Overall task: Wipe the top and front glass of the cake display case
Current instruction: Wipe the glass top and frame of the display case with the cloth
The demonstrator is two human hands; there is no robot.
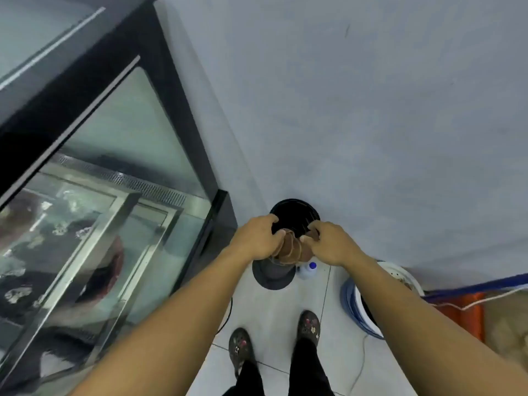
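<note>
Trainee: Glass of the display case (114,132), where?
Trainer: At the left, close by. Left grip (257,238) curls round the brown cloth (291,248), right grip (328,242) pinches its other end, over the black bin (300,208); I'd twist oppositely, keeping drips inside.

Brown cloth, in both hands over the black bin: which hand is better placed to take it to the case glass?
Likely the left. The left hand and right hand both grip the brown cloth, but the display case stands on the person's left, so the right arm would cross the body.
</note>
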